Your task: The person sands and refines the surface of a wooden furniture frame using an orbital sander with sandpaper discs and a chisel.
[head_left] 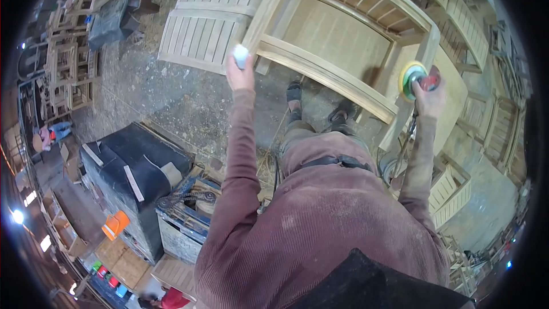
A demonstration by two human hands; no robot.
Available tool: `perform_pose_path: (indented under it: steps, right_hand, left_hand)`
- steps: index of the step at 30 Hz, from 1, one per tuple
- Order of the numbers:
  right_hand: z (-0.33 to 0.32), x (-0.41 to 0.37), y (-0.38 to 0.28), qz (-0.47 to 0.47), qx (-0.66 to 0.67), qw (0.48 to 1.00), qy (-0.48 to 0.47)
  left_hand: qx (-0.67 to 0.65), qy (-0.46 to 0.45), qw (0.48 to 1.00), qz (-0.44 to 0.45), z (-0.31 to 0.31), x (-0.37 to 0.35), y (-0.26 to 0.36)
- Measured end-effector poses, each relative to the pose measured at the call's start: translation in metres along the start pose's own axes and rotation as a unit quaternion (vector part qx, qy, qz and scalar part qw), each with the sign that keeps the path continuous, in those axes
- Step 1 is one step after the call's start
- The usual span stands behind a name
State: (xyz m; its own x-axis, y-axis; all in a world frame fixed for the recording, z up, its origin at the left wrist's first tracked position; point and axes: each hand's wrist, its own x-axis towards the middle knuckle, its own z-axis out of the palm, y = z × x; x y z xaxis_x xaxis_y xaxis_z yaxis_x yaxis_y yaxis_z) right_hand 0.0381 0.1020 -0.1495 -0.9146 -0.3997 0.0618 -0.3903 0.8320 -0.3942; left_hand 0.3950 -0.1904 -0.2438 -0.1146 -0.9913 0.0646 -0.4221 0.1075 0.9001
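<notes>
Forward, arms [243, 137] outstretched — left hand [241, 75] clasping a white object [240, 55], right hand [430, 99] a sander [415, 82].

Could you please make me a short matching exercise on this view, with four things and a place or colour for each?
Things
1. sander
2. small white thing
3. wooden frame
4. dark cover

Places or colours
A. held in the left hand
B. pale tan, ahead of the person's feet
C. black, beside the person's left arm, with pale strips on it
D. held in the right hand

Right pairs: 1-D, 2-A, 3-B, 4-C
</notes>
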Motion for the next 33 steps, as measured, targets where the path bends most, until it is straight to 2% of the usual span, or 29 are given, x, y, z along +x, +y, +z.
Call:
perform_pose_path:
  steps: [2, 4, 6, 8, 10, 11, 12, 14, 16, 18, 21, 24, 33]
  right_hand:
    - [-0.006, -0.022, -0.018, 0.003, 0.035, 0.999, 0.007]
    - [-0.006, -0.036, -0.035, 0.001, 0.020, 1.000, 0.017]
    - [-0.007, -0.045, -0.054, -0.018, 0.072, 0.997, 0.001]
    - [-0.006, -0.051, -0.071, -0.039, 0.121, 0.992, -0.012]
    - [-0.006, -0.059, -0.086, -0.044, 0.098, 0.993, -0.053]
    - [-0.005, -0.063, -0.089, -0.083, 0.119, 0.989, -0.039]
    - [-0.004, -0.065, -0.093, -0.083, 0.123, 0.988, -0.034]
    - [-0.003, -0.071, -0.094, -0.085, 0.151, 0.981, -0.085]
    - [-0.002, -0.077, -0.095, -0.100, 0.139, 0.982, -0.082]
    - [-0.007, -0.084, -0.098, -0.086, 0.138, 0.980, -0.111]
    - [-0.008, -0.089, -0.093, -0.109, 0.146, 0.976, -0.116]
    - [-0.010, -0.093, -0.087, -0.119, 0.147, 0.976, -0.112]
    - [-0.020, -0.096, -0.080, -0.104, 0.154, 0.978, -0.090]
  left_hand:
    - [0.082, -0.055, 0.995, 0.004, -0.003, -0.016, 0.002]
    - [-0.035, -0.030, 0.998, -0.049, 0.000, -0.028, 0.010]
    - [-0.062, 0.003, 0.995, -0.075, 0.002, -0.034, 0.025]
    - [-0.101, 0.016, 0.994, -0.047, 0.006, -0.032, 0.016]
    - [-0.158, 0.027, 0.987, -0.016, 0.013, -0.028, 0.003]
    - [-0.210, 0.026, 0.977, -0.004, 0.016, -0.026, -0.003]
    - [-0.211, 0.026, 0.977, 0.002, 0.014, -0.023, 0.005]
    - [-0.170, -0.011, 0.985, 0.009, 0.007, -0.027, 0.031]
    - [-0.130, -0.011, 0.991, -0.009, 0.004, -0.032, 0.044]
    - [-0.088, -0.009, 0.996, -0.030, 0.008, -0.040, 0.038]
    - [0.097, 0.024, 0.995, -0.006, 0.015, -0.042, 0.026]
    - [0.161, 0.044, 0.986, 0.017, 0.027, -0.043, 0.029]
    - [0.229, 0.013, 0.973, -0.016, 0.044, -0.025, 0.038]
